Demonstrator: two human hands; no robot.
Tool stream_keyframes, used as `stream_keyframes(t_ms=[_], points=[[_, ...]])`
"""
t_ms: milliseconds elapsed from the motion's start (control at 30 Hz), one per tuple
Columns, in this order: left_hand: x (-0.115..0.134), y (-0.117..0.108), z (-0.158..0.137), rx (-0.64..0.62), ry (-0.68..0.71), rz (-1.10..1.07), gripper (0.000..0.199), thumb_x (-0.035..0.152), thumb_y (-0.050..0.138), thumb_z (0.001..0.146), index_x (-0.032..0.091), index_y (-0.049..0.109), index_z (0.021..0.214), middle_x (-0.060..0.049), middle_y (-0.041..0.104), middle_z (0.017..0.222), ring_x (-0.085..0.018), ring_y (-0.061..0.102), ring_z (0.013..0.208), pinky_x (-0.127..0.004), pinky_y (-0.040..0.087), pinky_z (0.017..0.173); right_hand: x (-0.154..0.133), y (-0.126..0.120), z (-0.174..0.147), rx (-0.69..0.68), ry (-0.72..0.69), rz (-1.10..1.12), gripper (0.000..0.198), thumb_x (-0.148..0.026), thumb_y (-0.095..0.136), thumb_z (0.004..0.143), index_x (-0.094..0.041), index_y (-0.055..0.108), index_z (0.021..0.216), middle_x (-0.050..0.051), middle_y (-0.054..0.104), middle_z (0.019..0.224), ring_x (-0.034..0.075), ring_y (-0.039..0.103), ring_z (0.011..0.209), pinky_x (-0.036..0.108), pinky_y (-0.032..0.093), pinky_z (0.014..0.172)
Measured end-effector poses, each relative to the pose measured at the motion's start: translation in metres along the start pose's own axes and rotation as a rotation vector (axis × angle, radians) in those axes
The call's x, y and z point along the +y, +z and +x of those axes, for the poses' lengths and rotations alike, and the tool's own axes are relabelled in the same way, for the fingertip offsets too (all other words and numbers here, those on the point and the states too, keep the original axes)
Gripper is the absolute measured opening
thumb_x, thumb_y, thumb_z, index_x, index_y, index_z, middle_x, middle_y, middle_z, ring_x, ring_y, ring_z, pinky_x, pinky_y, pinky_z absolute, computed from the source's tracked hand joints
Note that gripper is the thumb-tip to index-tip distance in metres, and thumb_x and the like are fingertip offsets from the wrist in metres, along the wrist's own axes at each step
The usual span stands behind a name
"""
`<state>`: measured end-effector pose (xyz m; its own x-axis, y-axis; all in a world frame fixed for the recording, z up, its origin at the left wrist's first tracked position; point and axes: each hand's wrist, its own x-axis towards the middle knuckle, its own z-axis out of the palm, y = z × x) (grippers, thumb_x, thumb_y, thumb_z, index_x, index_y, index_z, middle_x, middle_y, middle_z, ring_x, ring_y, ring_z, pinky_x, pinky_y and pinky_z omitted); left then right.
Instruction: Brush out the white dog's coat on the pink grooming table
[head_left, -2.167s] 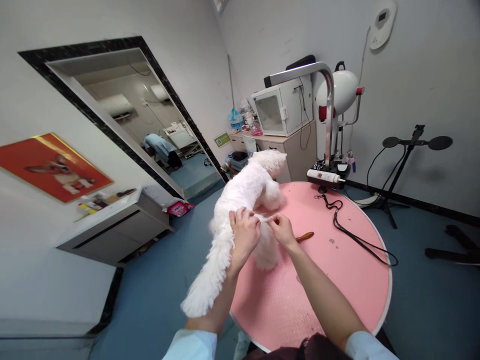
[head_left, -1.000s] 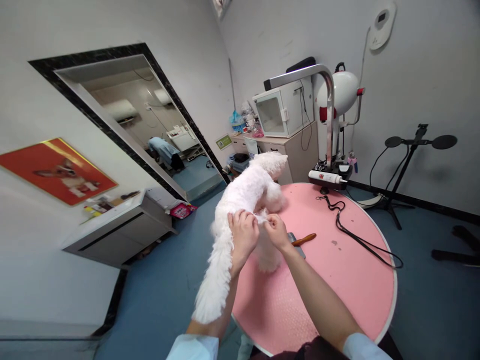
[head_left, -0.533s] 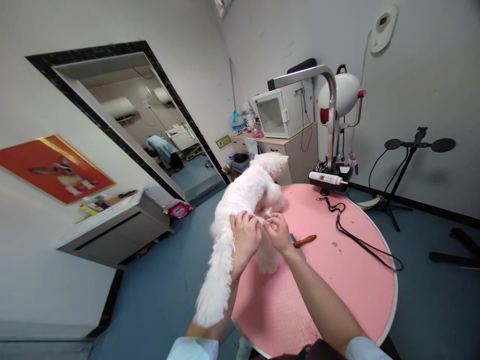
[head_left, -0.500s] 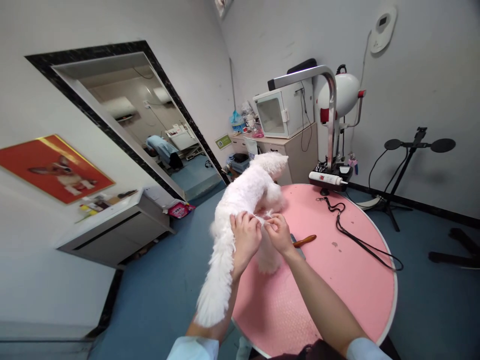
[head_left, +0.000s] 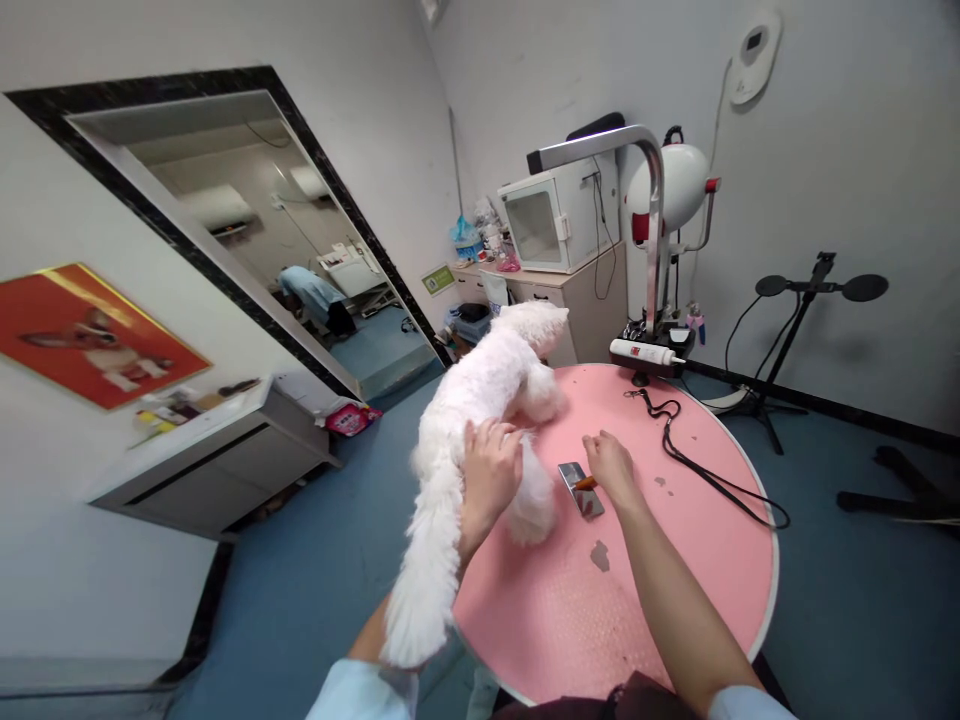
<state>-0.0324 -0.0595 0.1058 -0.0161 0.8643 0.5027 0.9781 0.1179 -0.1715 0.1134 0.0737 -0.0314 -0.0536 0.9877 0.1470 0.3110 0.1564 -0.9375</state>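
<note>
A white dog (head_left: pixel 480 385) with trimmed body fur and a long fluffy tail (head_left: pixel 427 580) stands on a round pink grooming table (head_left: pixel 675 590), facing away. My left hand (head_left: pixel 491 470) is closed over the top of its hind leg, fingers bent into the fur and the tail draped across my forearm. Beside the leg lies a slicker brush (head_left: pixel 581 490), its metal back showing. Part of its wooden handle is hidden behind my right hand (head_left: pixel 611 465), which hovers by it with fingers curled together. Whatever those fingers hold is hidden.
A black leash (head_left: pixel 690 460) lies along the table's right side. A metal grooming arm (head_left: pixel 654 230) rises at the back, with a white bottle (head_left: pixel 641 352) on its tray. Beyond stand a white cabinet (head_left: pixel 559 220) and a black stand (head_left: pixel 787 340). Another person (head_left: pixel 315 295) bends over past the doorway.
My right hand has left the fur at the dog's hind leg and moved right, over the brush handle. The left hand stays on the leg. The view has shifted slightly.
</note>
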Motion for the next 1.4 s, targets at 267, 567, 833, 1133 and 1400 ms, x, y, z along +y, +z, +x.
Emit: stream_keyframes(t_ms=[267, 567, 833, 1133, 1400], points=[[-0.023, -0.005, -0.008, -0.187, 0.216, 0.149, 0.022, 0.008, 0.051, 0.085, 0.017, 0.071, 0.079, -0.009, 0.071, 0.085, -0.029, 0.059, 0.107, -0.057, 0.028, 0.112, -0.045, 0.052, -0.041, -0.350, -0.190, 0.282, 0.018, -0.027, 0.055, 0.081, -0.018, 0.071, 0.085, 0.009, 0.072, 0.096, 0.023, 0.065, 0.094, 0.034, 0.048, 0.087], [-0.037, -0.011, -0.032, 0.088, 0.092, 0.032, 0.018, 0.013, 0.050, 0.087, 0.017, 0.068, 0.085, -0.008, 0.073, 0.100, -0.028, 0.062, 0.110, -0.051, 0.031, 0.109, -0.059, 0.069, -0.053, -0.146, -0.128, 0.532, 0.021, -0.032, 0.060, 0.079, -0.019, 0.067, 0.093, 0.008, 0.066, 0.099, 0.022, 0.061, 0.098, 0.038, 0.046, 0.092], [-0.038, -0.022, -0.021, 0.179, -0.081, 0.108, 0.018, 0.019, 0.052, 0.087, 0.017, 0.067, 0.076, -0.012, 0.070, 0.103, -0.029, 0.059, 0.111, -0.050, 0.033, 0.107, -0.078, 0.076, -0.052, -0.256, -0.092, 0.690, 0.014, -0.029, 0.056, 0.080, -0.019, 0.066, 0.083, 0.009, 0.064, 0.102, 0.022, 0.060, 0.100, 0.038, 0.047, 0.093], [-0.024, -0.020, -0.018, 0.031, -0.045, 0.106, 0.026, 0.007, 0.052, 0.079, 0.020, 0.071, 0.090, -0.009, 0.069, 0.114, -0.031, 0.054, 0.120, -0.054, 0.029, 0.109, -0.082, 0.087, -0.056, -0.443, -0.102, 0.774, 0.013, -0.032, 0.061, 0.077, -0.020, 0.067, 0.076, 0.010, 0.059, 0.114, 0.023, 0.057, 0.111, 0.037, 0.047, 0.095], [-0.006, -0.011, 0.004, -0.091, -0.111, 0.142, 0.010, 0.026, 0.062, 0.082, 0.020, 0.069, 0.080, -0.008, 0.072, 0.096, -0.032, 0.056, 0.116, -0.059, 0.026, 0.110, -0.075, 0.078, -0.035, -0.454, -0.109, 0.796, 0.019, -0.035, 0.058, 0.079, -0.019, 0.067, 0.075, 0.008, 0.064, 0.093, 0.022, 0.060, 0.094, 0.038, 0.047, 0.089]])
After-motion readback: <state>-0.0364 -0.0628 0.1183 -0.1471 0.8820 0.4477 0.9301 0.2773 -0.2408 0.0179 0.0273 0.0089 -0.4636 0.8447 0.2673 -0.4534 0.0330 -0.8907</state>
